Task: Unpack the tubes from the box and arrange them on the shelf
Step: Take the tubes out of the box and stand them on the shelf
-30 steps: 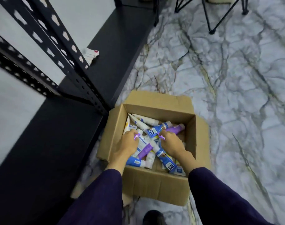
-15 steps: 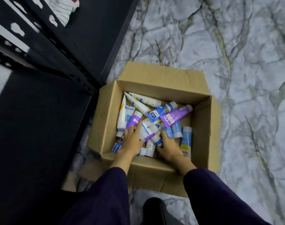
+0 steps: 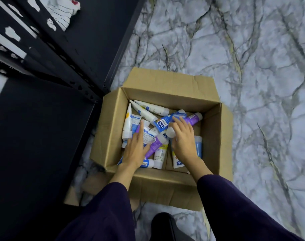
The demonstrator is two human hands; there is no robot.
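Both hands apparently moved farther into box, among tubes.

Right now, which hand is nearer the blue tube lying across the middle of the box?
Right. The right hand has its fingertips touching the blue tube at its upper end. The left hand lies lower left, on other tubes, apart from it.

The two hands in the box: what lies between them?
In the head view, a purple tube and a white cap lie between the left hand and the right hand.
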